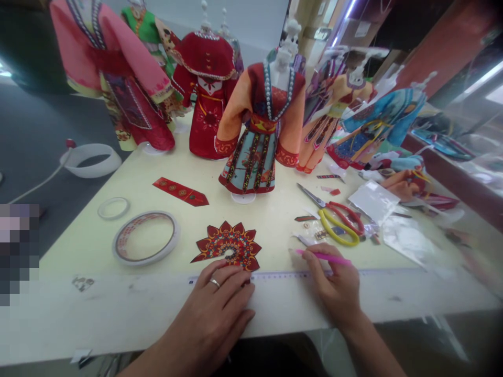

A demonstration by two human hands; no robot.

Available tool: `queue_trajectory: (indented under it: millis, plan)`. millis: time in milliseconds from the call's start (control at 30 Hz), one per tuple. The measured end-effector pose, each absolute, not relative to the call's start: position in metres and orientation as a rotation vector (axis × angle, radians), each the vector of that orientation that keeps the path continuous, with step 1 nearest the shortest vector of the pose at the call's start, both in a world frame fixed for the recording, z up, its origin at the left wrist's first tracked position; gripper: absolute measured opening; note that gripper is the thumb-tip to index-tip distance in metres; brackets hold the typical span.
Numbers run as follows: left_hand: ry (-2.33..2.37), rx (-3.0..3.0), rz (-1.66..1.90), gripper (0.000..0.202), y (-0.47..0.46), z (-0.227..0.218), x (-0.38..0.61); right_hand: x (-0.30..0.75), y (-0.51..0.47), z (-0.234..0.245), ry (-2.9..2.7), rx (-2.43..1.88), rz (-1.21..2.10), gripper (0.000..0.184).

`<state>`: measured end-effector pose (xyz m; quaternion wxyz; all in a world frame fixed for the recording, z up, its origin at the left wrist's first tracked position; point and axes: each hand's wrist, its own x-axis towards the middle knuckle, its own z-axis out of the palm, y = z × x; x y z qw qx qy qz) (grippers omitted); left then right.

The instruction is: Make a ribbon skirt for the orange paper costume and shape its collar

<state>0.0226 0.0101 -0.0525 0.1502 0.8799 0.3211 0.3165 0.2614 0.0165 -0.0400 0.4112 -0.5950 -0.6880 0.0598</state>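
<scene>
My left hand (214, 301), with a plain ring on one finger, lies spread flat with the fingers fanned, pressing on a long translucent plastic ruler (286, 274) near the table's edge. My fingertips seem to meet the lower rim of a scalloped red-and-gold patterned fan shape (227, 246), probably card or stiff paper, though I can't be sure of the contact from this angle. The fan shape sits at my left hand's 12 o'clock on the cream tabletop (271, 235).

My right hand (334, 288) pinches a slim pink pen (324, 256) between thumb and fingers, its tip pointing toward 9 o'clock, just above the ruler.

The fan shape is fully cut out, and nothing appears fixed to it. A long red patterned strip with a pointed end (181, 191) lies cut at 11 o'clock. A wide roll of clear tape (145, 238) sits at 10 o'clock, and scissors with red and yellow handles (334, 222) rest at my right hand's 12 o'clock. Behind them, a miniature orange-sleeved dress on a white stand (251, 131) stands finished.
</scene>
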Motion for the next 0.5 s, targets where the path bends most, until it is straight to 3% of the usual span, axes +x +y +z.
queue_trajectory:
  millis: [200,500]
  plan:
    - [0.908,2.539,0.929,0.020,0.012,-0.052,0.022,0.263,0.014,-0.040,-1.650,-1.504,0.212,0.006]
    - [0.931,2.485,1.015,0.022,0.010,-0.045,0.011,0.252,0.008,-0.039,-1.308,-1.418,0.722,0.013]
